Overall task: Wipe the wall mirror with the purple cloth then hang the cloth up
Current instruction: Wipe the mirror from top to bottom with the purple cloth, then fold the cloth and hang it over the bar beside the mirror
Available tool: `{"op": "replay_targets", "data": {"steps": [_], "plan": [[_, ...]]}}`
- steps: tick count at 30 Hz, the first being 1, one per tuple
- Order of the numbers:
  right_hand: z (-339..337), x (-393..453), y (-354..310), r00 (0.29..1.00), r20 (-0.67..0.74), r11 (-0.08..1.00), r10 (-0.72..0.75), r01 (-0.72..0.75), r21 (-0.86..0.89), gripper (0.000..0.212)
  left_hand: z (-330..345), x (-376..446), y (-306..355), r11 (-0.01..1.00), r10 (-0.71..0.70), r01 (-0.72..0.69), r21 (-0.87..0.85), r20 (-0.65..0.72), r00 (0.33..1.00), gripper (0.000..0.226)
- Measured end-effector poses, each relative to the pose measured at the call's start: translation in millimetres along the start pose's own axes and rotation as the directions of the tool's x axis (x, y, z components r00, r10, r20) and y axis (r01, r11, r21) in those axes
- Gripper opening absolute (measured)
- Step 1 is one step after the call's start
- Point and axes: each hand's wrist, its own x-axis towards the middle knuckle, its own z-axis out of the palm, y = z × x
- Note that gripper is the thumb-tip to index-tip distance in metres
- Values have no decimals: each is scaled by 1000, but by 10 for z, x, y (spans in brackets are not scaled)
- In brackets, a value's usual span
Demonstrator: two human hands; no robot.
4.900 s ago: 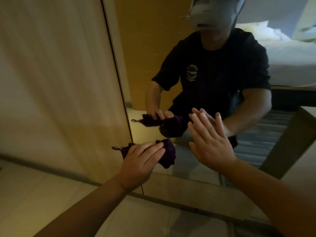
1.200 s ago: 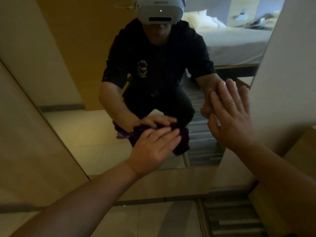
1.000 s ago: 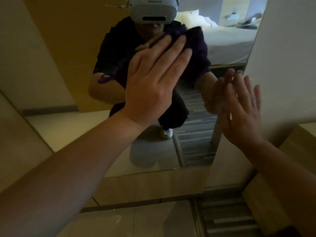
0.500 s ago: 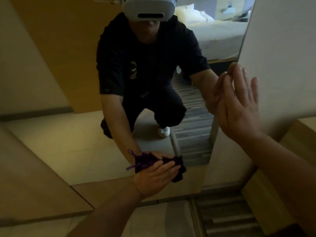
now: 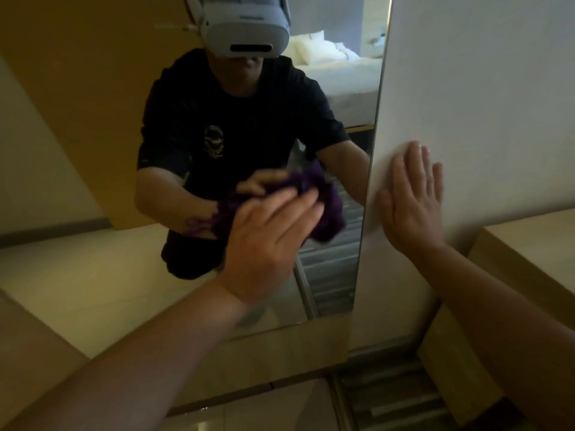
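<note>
Change: left hand (image 5: pixel 267 241) risen from mirror's foot to mid-glass; right hand (image 5: pixel 412 200) shifted onto wall.
Mirror (image 5: pixel 93 259): tall, smooth, frameless.
Wall (image 5: pixel 482 104): pale, matte; right palm flat, fingers spread, empty.
Purple cloth (image 5: pixel 326 209): fuzzy, bunched, pressed on glass under left fingers.

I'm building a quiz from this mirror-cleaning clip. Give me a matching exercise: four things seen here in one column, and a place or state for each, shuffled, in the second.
Column one:
1. left hand
2. right hand
3. crumpled purple cloth
4. frameless wall mirror

Column two:
A. flat on the pale wall beside the mirror
B. reflects a bed with white pillows
C. bunched against the glass
D. pressing the cloth, blurred

Pairs: 1-D, 2-A, 3-C, 4-B
</note>
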Motion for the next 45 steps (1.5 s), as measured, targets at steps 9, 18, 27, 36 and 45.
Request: {"op": "replay_targets", "data": {"steps": [9, 18, 27, 36, 45], "plan": [[356, 19, 221, 949, -273, 987, -156, 135, -93, 60, 313, 669, 10, 953, 137, -117, 280, -52, 989, 34], [381, 11, 309, 945, -271, 982, -181, 157, -108, 59, 1009, -1650, 683, 886, 368, -463, 37, 551, 749, 41], [309, 9, 229, 988, -112, 987, -107, 91, -133, 62, 818, -1627, 728, 912, 408, -289, -292, 733, 544, 44], [-331, -19, -121, 953, 295, 992, 72, -38, -120, 65, -92, -844, 524, 598, -52, 749, -286, 918, 393, 34], [-1908, 467, -1191, 695, 714, 968, -86, -111, 225, 66, -1179, 678, -92, 91, 39, 996, -26, 999, 23, 28]]}}
